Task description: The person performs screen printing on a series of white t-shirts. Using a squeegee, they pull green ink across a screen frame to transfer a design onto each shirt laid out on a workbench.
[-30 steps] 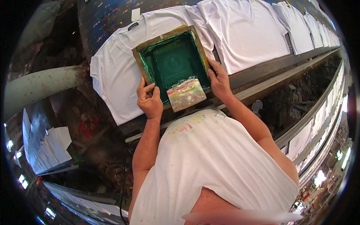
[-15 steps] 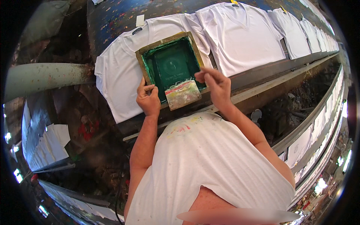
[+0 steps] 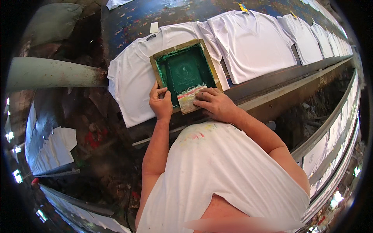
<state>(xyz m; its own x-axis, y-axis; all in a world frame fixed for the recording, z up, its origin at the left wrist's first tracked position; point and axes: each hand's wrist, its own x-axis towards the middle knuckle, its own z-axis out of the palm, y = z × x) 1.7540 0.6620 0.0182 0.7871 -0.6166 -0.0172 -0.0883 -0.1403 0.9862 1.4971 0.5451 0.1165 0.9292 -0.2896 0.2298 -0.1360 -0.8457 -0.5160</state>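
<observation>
Left hand (image 3: 160, 104) holds the frame (image 3: 176, 49), right hand (image 3: 217, 105) grips the squeegee (image 3: 186, 102), above a paint-flecked desk (image 3: 130, 27) (white shirts (image 3: 254, 46) lining it), floor clutter (image 3: 103, 155) lost in shadow.

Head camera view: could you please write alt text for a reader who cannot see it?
A person's right hand rests on a paint-stained scraper in a green-lined square frame; the left hand touches the frame's left side. The frame lies over a white shirt, with more shirts rowed along a table.

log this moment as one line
left hand: at left edge of square frame | right hand: on stained scraper | frame: over white shirt
</observation>
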